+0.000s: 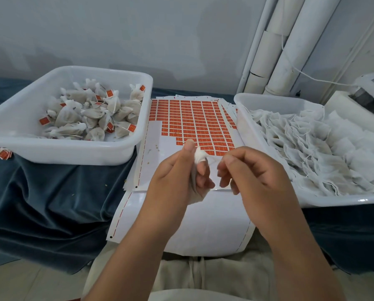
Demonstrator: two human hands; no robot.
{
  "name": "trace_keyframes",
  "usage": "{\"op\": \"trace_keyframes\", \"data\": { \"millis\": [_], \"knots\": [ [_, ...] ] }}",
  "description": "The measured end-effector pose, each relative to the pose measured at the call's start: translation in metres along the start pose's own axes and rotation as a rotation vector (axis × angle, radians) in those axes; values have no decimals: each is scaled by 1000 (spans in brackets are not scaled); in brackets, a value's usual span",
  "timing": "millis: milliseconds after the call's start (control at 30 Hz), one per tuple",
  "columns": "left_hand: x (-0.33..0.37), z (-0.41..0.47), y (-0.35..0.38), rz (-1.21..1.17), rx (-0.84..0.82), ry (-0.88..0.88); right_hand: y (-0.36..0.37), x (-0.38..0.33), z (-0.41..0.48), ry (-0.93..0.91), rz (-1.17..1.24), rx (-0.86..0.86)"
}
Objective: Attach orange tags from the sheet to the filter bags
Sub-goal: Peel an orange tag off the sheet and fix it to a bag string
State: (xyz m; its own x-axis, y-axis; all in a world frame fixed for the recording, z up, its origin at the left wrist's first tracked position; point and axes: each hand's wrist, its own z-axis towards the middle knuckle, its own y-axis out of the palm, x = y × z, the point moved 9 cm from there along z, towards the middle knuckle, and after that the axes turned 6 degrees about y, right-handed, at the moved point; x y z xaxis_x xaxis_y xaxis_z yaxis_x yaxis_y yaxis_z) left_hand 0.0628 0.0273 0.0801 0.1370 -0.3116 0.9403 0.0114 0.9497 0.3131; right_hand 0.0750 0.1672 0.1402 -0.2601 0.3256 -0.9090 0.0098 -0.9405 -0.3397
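Gripping a white mesh filter bag (pixel 198 156) mid-frame: left hand (pixel 173 177); right hand (pixel 253 172) curled, grasp unclear; orange paper tags (pixel 192 118) carry illegible print.

Sheet of orange tags (pixel 192 122): laid flat, near-left rows stripped. Tagged filter bags (pixel 90 118) are heaped in the left tub (pixel 58 153), untagged filter bags (pixel 312 148) in the right tub (pixel 247 120). One filter bag (pixel 198 156) is held in the left hand (pixel 175 172).

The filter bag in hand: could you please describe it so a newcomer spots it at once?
Find the sheet of orange tags between two white tubs. In front of it, the left hand grips a small white filter bag. Unlike the others, it lies in neither tub.
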Motion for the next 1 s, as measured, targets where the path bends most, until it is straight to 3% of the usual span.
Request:
{"op": "trace_keyframes", "data": {
  "millis": [200, 367, 533, 667, 867, 933, 1000],
  "knots": [
    [7, -2, -2, 41, 27, 61, -12, -8, -9, -70, 32, 145],
    [19, -5, 4, 142, -37, 221, 0, -16, -15, -134, -69, 89],
    [16, -5, 5, 145, -41, 226, 0, -15, -13, -166, -148, 121],
    [5, -6, 2, 87, -67, 94, 1, -3, -8, -61, -3, 0],
    [-1, -11, 18, -81, -202, -9, 28, 24, -6, 312, 557, -395],
    [-1, -11, 20, -45, -199, 5, 27, 26, -5, 308, 555, -401],
    [-1, -11, 20, -6, -178, 18, 20, 27, -4, 246, 403, -358]
  ]
}}
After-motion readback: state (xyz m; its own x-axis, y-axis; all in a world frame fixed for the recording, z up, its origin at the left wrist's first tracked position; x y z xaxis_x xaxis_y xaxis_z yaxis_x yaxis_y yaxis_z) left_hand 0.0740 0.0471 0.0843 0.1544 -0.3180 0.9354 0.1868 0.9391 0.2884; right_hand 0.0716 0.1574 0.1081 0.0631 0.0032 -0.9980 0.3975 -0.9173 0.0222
